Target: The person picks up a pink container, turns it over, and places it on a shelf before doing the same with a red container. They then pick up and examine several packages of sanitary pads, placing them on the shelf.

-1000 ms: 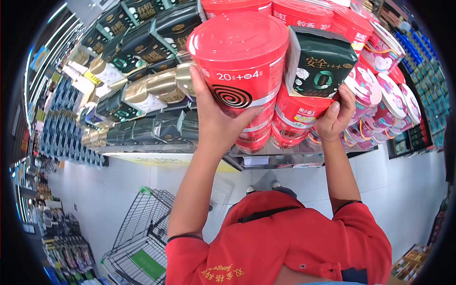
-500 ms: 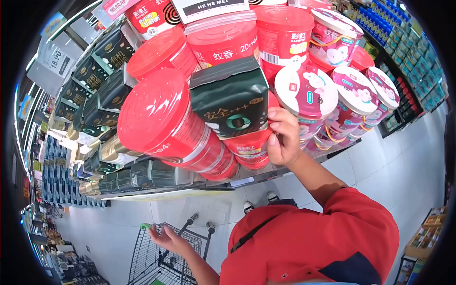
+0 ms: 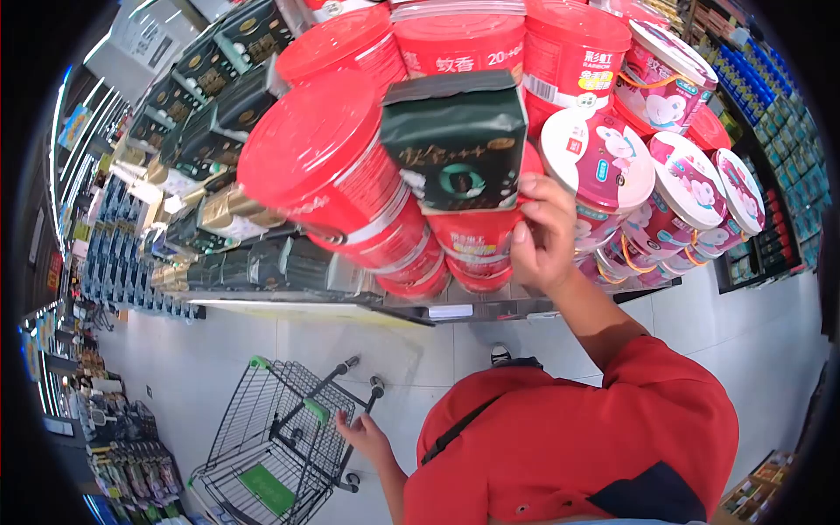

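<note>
Dark green soft packet with a pale ring motif point(image 3: 455, 140) sits up at shelf height, pressed against a tilted red round tin point(image 3: 328, 166), among stacked red tubs and pink-lidded round tubs point(image 3: 604, 157). The right hand point(image 3: 544, 232) holds its lower right edge, fingers point(image 3: 542, 188) curled shut on the packet. Down near the floor, the left hand point(image 3: 363, 435) rests by the frame of a black wire shopping trolley point(image 3: 271, 437), fingers loosely open, gripping nothing I can make out.
</note>
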`<state>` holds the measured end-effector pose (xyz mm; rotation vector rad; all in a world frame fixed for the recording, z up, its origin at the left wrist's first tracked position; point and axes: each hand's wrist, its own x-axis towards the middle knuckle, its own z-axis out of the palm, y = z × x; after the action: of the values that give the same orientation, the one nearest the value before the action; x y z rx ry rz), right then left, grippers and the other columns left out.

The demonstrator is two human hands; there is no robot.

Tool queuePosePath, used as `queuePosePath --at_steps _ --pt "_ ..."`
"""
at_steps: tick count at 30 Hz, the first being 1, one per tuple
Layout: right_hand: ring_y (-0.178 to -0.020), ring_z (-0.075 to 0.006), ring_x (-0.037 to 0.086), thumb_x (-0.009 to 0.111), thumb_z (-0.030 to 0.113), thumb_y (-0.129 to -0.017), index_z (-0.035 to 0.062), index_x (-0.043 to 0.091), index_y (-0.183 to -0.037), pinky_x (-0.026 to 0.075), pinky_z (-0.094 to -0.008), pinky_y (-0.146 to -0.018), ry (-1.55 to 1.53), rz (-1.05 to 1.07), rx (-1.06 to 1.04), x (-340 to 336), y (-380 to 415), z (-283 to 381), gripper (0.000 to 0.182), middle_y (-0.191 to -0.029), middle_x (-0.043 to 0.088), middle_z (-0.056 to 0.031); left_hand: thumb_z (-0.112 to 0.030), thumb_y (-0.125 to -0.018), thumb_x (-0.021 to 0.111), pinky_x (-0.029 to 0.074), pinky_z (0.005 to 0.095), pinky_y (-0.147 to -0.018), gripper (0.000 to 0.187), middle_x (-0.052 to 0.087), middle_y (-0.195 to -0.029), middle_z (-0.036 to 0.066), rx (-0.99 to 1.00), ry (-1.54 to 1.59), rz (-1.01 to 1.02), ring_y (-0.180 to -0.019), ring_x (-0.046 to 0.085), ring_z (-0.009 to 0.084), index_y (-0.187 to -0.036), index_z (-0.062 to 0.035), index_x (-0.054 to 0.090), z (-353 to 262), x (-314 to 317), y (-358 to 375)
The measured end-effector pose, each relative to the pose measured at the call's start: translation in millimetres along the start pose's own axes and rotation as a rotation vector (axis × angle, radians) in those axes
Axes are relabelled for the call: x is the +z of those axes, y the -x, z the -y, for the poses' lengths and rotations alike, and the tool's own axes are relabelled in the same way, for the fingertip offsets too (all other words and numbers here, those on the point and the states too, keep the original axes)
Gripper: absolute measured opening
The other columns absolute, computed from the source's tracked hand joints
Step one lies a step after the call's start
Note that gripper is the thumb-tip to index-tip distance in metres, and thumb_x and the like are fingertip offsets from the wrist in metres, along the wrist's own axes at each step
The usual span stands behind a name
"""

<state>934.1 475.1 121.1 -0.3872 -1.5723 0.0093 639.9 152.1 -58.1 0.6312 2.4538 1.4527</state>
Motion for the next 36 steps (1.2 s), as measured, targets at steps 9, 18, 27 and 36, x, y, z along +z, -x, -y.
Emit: queuePosePath --at_steps 9,18,27,36 --pt "-0.121 -0.0264 0.047 0.052 -0.004 -0.084 -0.0019 0.045 -0.124 0.036 -0.0374 -0.105 -0.144 0.015 0.271 -6 -16 30 0.041 -0.132 0.046 -0.0174 -0.005 -0.086 0.059 0.048 0.0333 -0.073 0.057 0.046 -0.131 0.017 0.153 -0.147 0.176 -0.087 0.058 0.0214 -0.137 0.003 0.037 68 -59 -13" --pt "-0.1 -0.0205 0.057 0.054 0.0 -0.09 0.0004 0.054 -0.113 0.047 -0.0335 -0.086 -0.21 0.106 0.454 34 75 126 0.023 -0.114 0.055 -0.0136 -0.008 -0.085 0.059 0.049 0.0348 -0.082 0.051 0.048 -0.13 0.019 -0.147 -0.191 0.034 -0.09 0.059 0.024 -0.133 0.0022 0.044 159 -134 10" --pt "-0.099 -0.03 0.062 0.058 0.021 -0.088 0.0082 0.056 -0.122 0.051 -0.0395 -0.083 -0.226 1.339 0.446 130 180 206 0.037 -0.116 0.059 -0.0117 -0.007 -0.084 0.061 0.05 0.0346 -0.072 0.014 0.06 -0.109 0.016 -0.189 -0.101 -0.1 -0.092 0.06 0.0242 -0.095 0.0007 0.057 220 -202 40" --pt "-0.108 -0.0347 0.059 0.057 0.026 -0.088 0.0087 0.054 -0.126 0.048 -0.0445 -0.09 -0.278 1.608 0.483 158 193 235 0.043 -0.117 0.061 -0.0162 -0.015 -0.08 0.065 0.034 0.0505 -0.102 0.031 0.053 -0.127 0.023 0.32 -0.41 -0.06 -0.119 0.047 0.0412 -0.106 0.0012 0.059 170 -205 0"
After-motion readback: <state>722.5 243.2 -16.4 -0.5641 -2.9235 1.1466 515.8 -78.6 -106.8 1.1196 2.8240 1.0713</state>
